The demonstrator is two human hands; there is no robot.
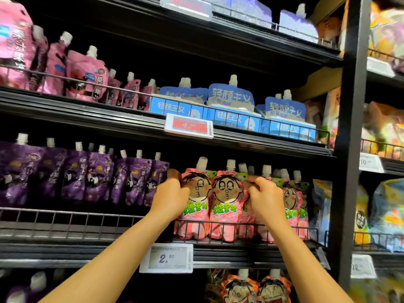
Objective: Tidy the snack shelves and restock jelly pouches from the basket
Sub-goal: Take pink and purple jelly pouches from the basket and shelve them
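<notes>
A: What is the person working on at the shelf (251, 244)?

B: They are squaring up the row of pink jelly pouches (223, 206), which is standing behind the wire rail (231, 223) toward the shelf's right end, just beside the purple pouches (91, 178).

A: How are the hands lying?

B: Both arms are reaching up and forward. The left hand (171, 193) is curling its fingers round the left edge of the first pink pouch. The right hand (265, 192) is bending at the knuckles and pinching the upper edge of a pouch further right.

A: And doing it well?

B: Probably by pressing the row together evenly, keeping the spouts upright and the faces forward, and not pulling a pouch over the rail. The basket is not in view.
</notes>
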